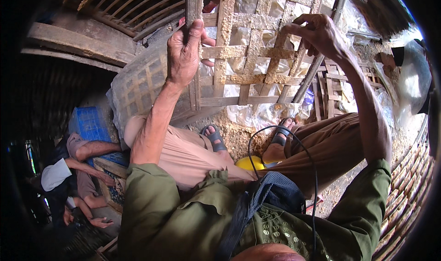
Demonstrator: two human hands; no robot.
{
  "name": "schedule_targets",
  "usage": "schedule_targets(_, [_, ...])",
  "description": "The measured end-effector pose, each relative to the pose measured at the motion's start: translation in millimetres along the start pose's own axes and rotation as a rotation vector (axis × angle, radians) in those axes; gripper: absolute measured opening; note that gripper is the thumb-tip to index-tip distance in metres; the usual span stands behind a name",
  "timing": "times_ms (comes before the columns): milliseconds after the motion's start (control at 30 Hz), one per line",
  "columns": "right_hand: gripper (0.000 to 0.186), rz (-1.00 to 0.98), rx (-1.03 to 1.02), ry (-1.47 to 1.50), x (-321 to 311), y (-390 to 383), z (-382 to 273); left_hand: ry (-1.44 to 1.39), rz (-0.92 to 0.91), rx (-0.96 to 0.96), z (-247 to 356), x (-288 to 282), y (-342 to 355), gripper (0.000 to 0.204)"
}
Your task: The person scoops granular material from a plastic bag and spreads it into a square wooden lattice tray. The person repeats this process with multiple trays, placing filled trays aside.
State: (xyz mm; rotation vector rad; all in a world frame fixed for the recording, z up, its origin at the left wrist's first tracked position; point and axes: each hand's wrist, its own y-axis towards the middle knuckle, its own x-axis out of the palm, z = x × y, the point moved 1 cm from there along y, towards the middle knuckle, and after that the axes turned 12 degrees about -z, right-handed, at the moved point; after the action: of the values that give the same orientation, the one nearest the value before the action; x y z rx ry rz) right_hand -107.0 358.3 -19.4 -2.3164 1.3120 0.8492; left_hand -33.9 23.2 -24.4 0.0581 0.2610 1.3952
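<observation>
A woven bamboo lattice rack (235, 52) with wooden side bars stands raised in front of me, its slats crusted with pale crumbs. My left hand (183, 56) is closed around its left side bar (195, 84), thumb on the near face and fingertips showing past the bar's right edge. At the upper right of the lattice, my right hand (321, 36) is closed in a pinch, thumb and forefinger against a crusted slat. Whatever may be between those fingertips is too small to make out. The rack's top runs out of the picture.
Clear plastic sheeting (248, 116) lies behind and below the rack. A yellow round object (249, 162) sits between my feet. Another lattice (333, 84) is at the right. At the left, a co-worker (85, 169) sits beside a blue crate (89, 123). A black cable (313, 169) loops over my lap.
</observation>
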Motion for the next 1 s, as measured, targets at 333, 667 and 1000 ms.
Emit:
schedule_targets(333, [0.039, 0.2, -0.334, -0.536, 27.0, -12.3, -6.5, -0.117, 0.126, -0.095, -7.8, -6.2, 16.2, 0.05])
schedule_targets(667, [0.038, 0.107, -0.632, -0.743, 46.0, -18.5, -32.0, -0.188, 0.31, -0.1, -11.9, -42.8, 18.0, 0.049])
schedule_targets(1000, [0.045, 0.11, -0.7, -0.936, 31.0, -20.4, -27.7, -0.241, 0.309, -0.094, 1.1, -44.9, 14.9, 0.052])
